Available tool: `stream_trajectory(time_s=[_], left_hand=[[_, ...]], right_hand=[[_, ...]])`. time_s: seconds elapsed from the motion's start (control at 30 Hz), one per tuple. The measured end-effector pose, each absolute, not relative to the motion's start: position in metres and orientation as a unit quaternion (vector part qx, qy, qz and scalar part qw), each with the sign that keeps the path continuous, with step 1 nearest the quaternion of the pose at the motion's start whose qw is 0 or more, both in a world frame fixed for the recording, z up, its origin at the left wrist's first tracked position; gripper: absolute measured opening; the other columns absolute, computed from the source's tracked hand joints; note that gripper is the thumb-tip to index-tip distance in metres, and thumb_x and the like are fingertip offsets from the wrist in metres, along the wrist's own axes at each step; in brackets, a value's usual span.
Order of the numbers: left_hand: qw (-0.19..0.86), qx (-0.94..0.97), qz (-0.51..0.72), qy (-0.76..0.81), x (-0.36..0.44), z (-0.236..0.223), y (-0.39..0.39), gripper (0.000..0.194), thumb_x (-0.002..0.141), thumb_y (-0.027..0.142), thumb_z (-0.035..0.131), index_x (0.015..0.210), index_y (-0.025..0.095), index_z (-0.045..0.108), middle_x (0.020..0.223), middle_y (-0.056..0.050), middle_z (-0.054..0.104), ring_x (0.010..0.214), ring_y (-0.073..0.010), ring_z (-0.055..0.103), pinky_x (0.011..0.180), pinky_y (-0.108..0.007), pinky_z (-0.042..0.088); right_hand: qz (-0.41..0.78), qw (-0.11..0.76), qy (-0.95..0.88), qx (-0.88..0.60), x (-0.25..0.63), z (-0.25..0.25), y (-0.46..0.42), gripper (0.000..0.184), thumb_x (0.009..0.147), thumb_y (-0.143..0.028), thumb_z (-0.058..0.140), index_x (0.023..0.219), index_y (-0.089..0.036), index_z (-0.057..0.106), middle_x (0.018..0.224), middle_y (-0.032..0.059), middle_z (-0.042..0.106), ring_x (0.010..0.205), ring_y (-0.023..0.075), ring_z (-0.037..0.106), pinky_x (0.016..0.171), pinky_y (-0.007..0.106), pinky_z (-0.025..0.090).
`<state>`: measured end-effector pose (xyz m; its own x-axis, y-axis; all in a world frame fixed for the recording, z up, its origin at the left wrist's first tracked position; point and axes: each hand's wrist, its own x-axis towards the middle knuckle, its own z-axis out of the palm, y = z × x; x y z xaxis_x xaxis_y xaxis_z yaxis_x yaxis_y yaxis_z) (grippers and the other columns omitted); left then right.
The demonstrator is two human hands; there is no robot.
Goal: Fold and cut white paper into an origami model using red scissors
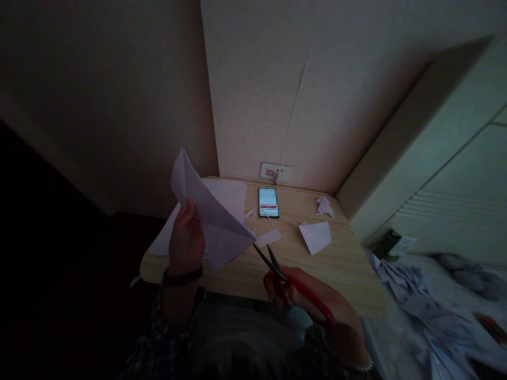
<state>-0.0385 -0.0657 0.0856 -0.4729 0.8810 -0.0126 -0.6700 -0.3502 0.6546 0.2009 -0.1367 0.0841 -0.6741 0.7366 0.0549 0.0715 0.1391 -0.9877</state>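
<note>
A folded white sheet of paper (219,221) is raised above the left side of the small wooden table, with my left hand (186,237) closed on its left edge. My right hand (312,295) grips red-handled scissors (303,290) in front of the table. Their dark blades are parted and point up and left, the tips near the paper's right corner. Whether the blades touch the paper I cannot tell. Behind it, more white paper (233,191) lies flat on the table. Thin paper strips and a small rectangular scrap (269,237) lie near the scissor tips.
A phone with a lit screen (268,202) lies at the table's back, below a wall socket (275,172). On the right of the table (340,264) are a folded paper square (316,236) and a paper figure (325,207). Heaped folded papers (431,311) lie beyond, at right.
</note>
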Motion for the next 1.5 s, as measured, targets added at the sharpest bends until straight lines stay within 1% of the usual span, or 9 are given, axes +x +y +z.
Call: stream_trajectory(time_s=[0.13,0.3,0.43,0.6,0.8,1.07,1.2,1.3,1.5], left_hand=[[0.461,0.219,0.802,0.310,-0.037,0.084,-0.065,0.011,0.077,0.024,0.067,0.086,0.018,0.070,0.097,-0.003,0.073,0.105,-0.0203,0.062,0.094,-0.033,0.048],[0.431,0.277,0.799,0.314,-0.037,0.082,-0.065,0.026,0.068,0.027,0.075,0.092,0.019,0.070,0.095,-0.004,0.073,0.105,-0.0232,0.063,0.092,-0.034,0.050],[0.420,0.329,0.781,0.325,-0.036,0.082,-0.065,0.031,0.061,0.028,0.081,0.089,0.021,0.070,0.091,-0.005,0.073,0.100,-0.0254,0.065,0.086,-0.035,0.053],[0.426,0.339,0.769,0.334,-0.037,0.081,-0.066,0.031,0.060,0.030,0.081,0.089,0.021,0.070,0.091,-0.005,0.073,0.098,-0.0253,0.066,0.083,-0.035,0.055],[0.423,0.325,0.775,0.338,-0.039,0.081,-0.067,0.028,0.062,0.027,0.080,0.087,0.021,0.070,0.090,-0.004,0.073,0.101,-0.0247,0.065,0.085,-0.033,0.054],[0.438,0.296,0.790,0.311,-0.038,0.085,-0.069,0.027,0.063,0.024,0.079,0.088,0.017,0.070,0.090,-0.005,0.074,0.105,-0.0247,0.063,0.089,-0.032,0.052],[0.430,0.285,0.797,0.313,-0.040,0.085,-0.069,0.018,0.066,0.022,0.076,0.083,0.020,0.070,0.089,-0.003,0.074,0.104,-0.0224,0.063,0.087,-0.031,0.052],[0.424,0.285,0.801,0.311,-0.041,0.084,-0.068,0.016,0.063,0.024,0.078,0.077,0.021,0.070,0.087,-0.001,0.074,0.100,-0.0205,0.065,0.086,-0.027,0.052],[0.429,0.286,0.794,0.322,-0.039,0.087,-0.068,0.027,0.059,0.029,0.081,0.082,0.020,0.070,0.087,-0.003,0.074,0.102,-0.0238,0.064,0.085,-0.030,0.053]], right_hand=[[0.588,0.290,-0.692,-0.301,0.197,0.088,-0.140,0.052,0.087,-0.065,0.037,0.083,-0.017,0.056,0.072,0.0046,0.053,0.066,0.0173,0.051,0.061,0.030,0.041],[0.590,0.302,-0.679,-0.315,0.195,0.092,-0.142,0.047,0.089,-0.060,0.037,0.083,-0.017,0.055,0.075,0.0046,0.053,0.068,0.0174,0.051,0.063,0.029,0.039],[0.593,0.275,-0.697,-0.295,0.196,0.089,-0.139,0.051,0.087,-0.064,0.035,0.082,-0.017,0.055,0.073,0.0042,0.053,0.068,0.0171,0.051,0.063,0.029,0.039],[0.575,0.287,-0.699,-0.313,0.198,0.090,-0.140,0.050,0.089,-0.062,0.031,0.081,-0.018,0.055,0.073,0.0038,0.052,0.068,0.0173,0.051,0.064,0.029,0.041],[0.587,0.287,-0.681,-0.330,0.202,0.092,-0.143,0.050,0.087,-0.064,0.036,0.081,-0.018,0.055,0.073,0.0039,0.053,0.067,0.0167,0.051,0.063,0.029,0.041],[0.565,0.301,-0.677,-0.364,0.203,0.093,-0.149,0.043,0.090,-0.057,0.038,0.084,-0.020,0.058,0.076,0.0048,0.057,0.069,0.0183,0.053,0.065,0.029,0.043],[0.564,0.280,-0.702,-0.331,0.206,0.091,-0.147,0.048,0.090,-0.060,0.034,0.086,-0.018,0.058,0.076,0.0051,0.057,0.069,0.0173,0.053,0.064,0.028,0.043],[0.561,0.272,-0.711,-0.326,0.207,0.086,-0.142,0.048,0.091,-0.060,0.034,0.087,-0.018,0.057,0.077,0.0037,0.055,0.071,0.0157,0.053,0.066,0.027,0.042],[0.568,0.212,-0.746,-0.275,0.208,0.080,-0.130,0.054,0.088,-0.066,0.032,0.091,-0.018,0.058,0.078,0.0055,0.057,0.071,0.0166,0.054,0.064,0.028,0.042]])
